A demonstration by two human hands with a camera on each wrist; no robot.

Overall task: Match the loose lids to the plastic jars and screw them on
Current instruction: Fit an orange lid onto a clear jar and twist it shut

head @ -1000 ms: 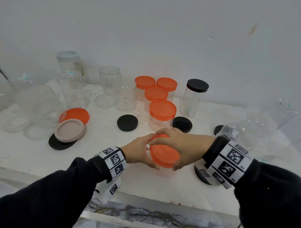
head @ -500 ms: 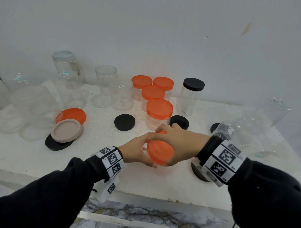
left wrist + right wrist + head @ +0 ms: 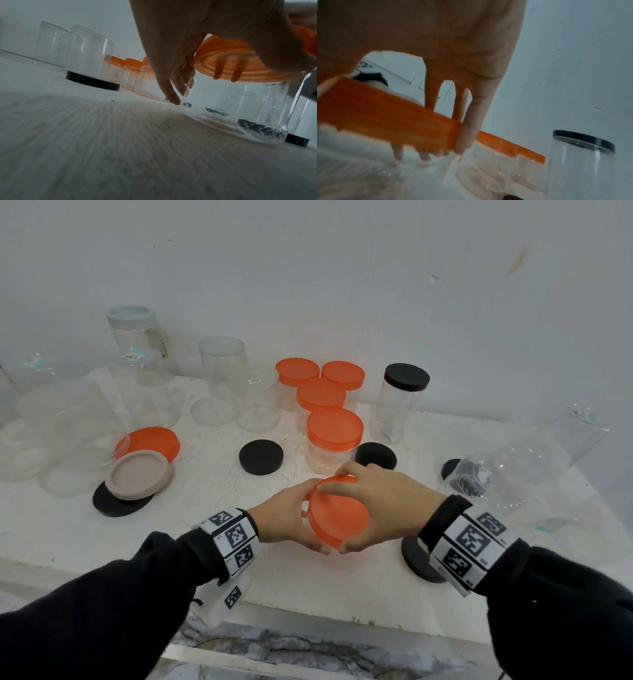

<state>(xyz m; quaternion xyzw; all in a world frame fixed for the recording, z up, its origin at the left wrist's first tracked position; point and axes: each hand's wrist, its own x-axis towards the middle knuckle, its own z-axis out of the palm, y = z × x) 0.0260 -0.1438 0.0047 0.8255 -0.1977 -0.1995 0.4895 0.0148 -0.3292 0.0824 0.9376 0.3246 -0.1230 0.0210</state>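
Both hands on one jar (image 3: 236, 108): left hand (image 3: 284, 518) gripping it, right hand (image 3: 380, 501) fingers still twisting orange lid (image 3: 337, 513) (nearly seated, tilted).

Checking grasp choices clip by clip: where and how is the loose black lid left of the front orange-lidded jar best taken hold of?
Grip the black lid by its round side wall, fingers and thumb on opposite edges, coming straight down from above. It lies flat and low on the white table, so only its rim offers purchase. Bare table surrounds it, leaving room for fingertips.
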